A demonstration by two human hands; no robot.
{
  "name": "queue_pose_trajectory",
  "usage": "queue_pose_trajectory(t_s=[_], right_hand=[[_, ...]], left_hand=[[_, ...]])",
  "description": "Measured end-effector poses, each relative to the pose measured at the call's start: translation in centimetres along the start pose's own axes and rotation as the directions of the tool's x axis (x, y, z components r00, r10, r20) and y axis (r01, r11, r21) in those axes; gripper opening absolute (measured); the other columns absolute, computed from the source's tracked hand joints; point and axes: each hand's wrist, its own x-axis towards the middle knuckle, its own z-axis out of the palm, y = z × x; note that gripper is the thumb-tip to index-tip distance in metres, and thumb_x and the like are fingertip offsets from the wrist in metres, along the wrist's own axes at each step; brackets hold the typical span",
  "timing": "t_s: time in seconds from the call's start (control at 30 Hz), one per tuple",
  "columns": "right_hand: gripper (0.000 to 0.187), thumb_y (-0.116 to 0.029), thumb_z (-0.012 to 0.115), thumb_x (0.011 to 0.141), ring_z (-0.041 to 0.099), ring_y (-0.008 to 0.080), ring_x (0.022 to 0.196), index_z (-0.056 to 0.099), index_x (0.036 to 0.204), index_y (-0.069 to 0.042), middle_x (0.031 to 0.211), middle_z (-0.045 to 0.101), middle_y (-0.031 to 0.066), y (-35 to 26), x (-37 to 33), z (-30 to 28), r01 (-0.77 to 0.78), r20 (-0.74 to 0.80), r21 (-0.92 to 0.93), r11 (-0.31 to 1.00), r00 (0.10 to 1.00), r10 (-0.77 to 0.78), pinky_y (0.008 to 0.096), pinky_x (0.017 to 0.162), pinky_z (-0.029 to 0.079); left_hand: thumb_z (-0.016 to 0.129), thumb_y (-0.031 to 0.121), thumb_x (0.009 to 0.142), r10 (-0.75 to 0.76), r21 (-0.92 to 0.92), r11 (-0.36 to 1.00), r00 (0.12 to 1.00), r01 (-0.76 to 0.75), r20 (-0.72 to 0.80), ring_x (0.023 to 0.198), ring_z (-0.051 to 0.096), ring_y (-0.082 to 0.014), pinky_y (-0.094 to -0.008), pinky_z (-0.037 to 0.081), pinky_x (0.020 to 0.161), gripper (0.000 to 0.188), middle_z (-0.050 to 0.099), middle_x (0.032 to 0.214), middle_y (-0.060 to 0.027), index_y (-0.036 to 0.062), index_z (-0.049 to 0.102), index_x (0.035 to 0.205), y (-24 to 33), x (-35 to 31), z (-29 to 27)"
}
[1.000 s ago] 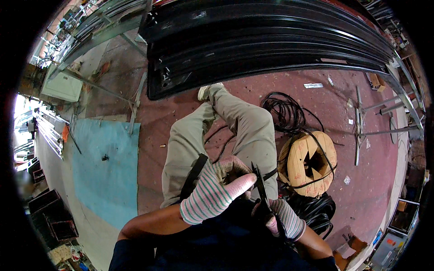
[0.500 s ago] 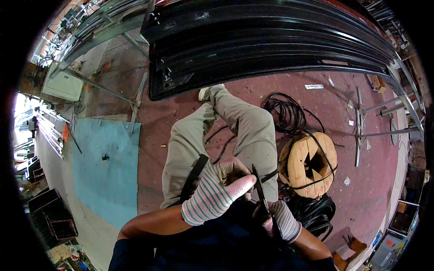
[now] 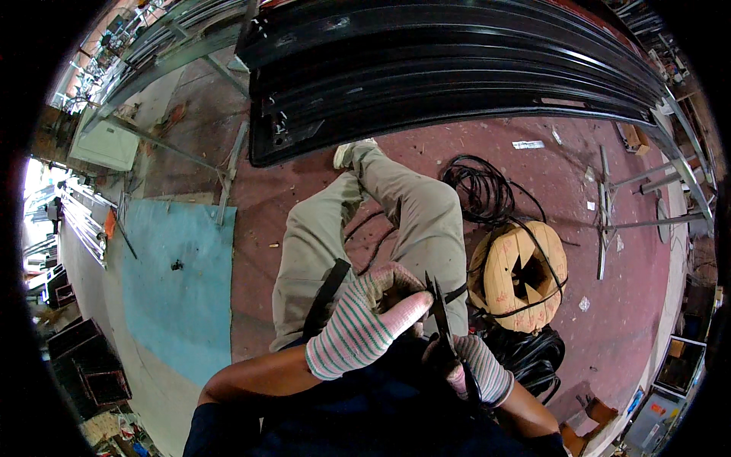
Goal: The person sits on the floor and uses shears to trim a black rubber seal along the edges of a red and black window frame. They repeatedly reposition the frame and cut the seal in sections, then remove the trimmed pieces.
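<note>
My left hand (image 3: 365,320), in a white glove with green and pink stripes, is closed with thumb against fingers above my lap. A black strip (image 3: 327,299) runs into it from the left thigh, and a dark length shows beyond it over the right thigh. Dark scissors (image 3: 442,320) point away from me, blades slightly parted beside the left thumb tip. Their handles are in my right hand (image 3: 483,369), which wears a striped glove too. What lies inside the left fingers is hidden.
Beyond my feet are long black ribbed panels (image 3: 442,84) on a metal frame. To the right sit a wooden spool (image 3: 502,297), coiled black cable (image 3: 480,186) and a black bundle (image 3: 525,362). A blue sheet (image 3: 179,282) covers floor at left. A metal stand (image 3: 604,213) is farther right.
The scissor blades have parted slightly, with two tips now showing beside the left thumb. My right hand has shifted a little; the left holds nearly still.
</note>
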Motion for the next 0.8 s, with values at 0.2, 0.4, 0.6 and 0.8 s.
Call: queue_pose_trajectory(t_s=[0.2, 0.4, 0.6, 0.8], right_hand=[[0.063, -0.067, 0.054, 0.093, 0.060, 0.0190, 0.072, 0.065, 0.094, -0.005, 0.079, 0.064, 0.0063, 1.2, -0.2, 0.4, -0.044, -0.019, -0.051, 0.998, 0.999, 0.043, 0.0323, 0.070, 0.049], [0.062, -0.067, 0.053, 0.094, 0.059, 0.0187, 0.065, 0.066, 0.089, -0.006, 0.072, 0.062, 0.0044, 1.2, -0.2, 0.6, -0.042, -0.031, -0.092, 0.995, 0.999, 0.039, 0.0314, 0.063, 0.048], [0.066, -0.070, 0.050, 0.094, 0.059, 0.0192, 0.064, 0.066, 0.089, -0.006, 0.071, 0.063, 0.0044, 1.0, -0.2, 0.7, -0.057, -0.042, -0.114, 0.992, 0.998, 0.052, 0.0325, 0.062, 0.048], [0.063, -0.064, 0.052, 0.095, 0.061, 0.0255, 0.068, 0.066, 0.096, -0.003, 0.076, 0.065, 0.0095, -0.2, 0.2, 0.6, 0.058, -0.062, 0.052, 0.997, 0.997, -0.055, 0.0365, 0.065, 0.049]], left_hand=[[0.067, 0.016, 0.095, 0.007, -0.018, 1.000, 1.000, -0.006, 0.013, 0.070, 0.065, -0.0093, -0.0240, 0.052, 0.067, 0.014, 0.066, 0.078, -0.0026, 0.0030, 0.062, 0.096, -0.2, 0.0, -0.4], [0.067, 0.015, 0.095, 0.016, -0.066, 0.998, 1.000, -0.015, 0.004, 0.070, 0.065, -0.0091, -0.0237, 0.053, 0.066, 0.013, 0.066, 0.079, -0.0029, 0.0034, 0.062, 0.096, -0.4, -0.1, -0.2], [0.065, 0.013, 0.096, -0.004, -0.064, 0.998, 1.000, 0.004, 0.003, 0.071, 0.065, -0.0103, -0.0259, 0.055, 0.067, 0.012, 0.065, 0.080, -0.0046, 0.0025, 0.060, 0.095, -0.3, -0.2, -0.2], [0.064, 0.011, 0.096, 0.025, -0.013, 1.000, 1.000, -0.024, 0.013, 0.071, 0.064, -0.0113, -0.0281, 0.056, 0.068, 0.010, 0.066, 0.081, -0.0055, 0.0021, 0.059, 0.097, -0.1, -0.1, 0.1]])
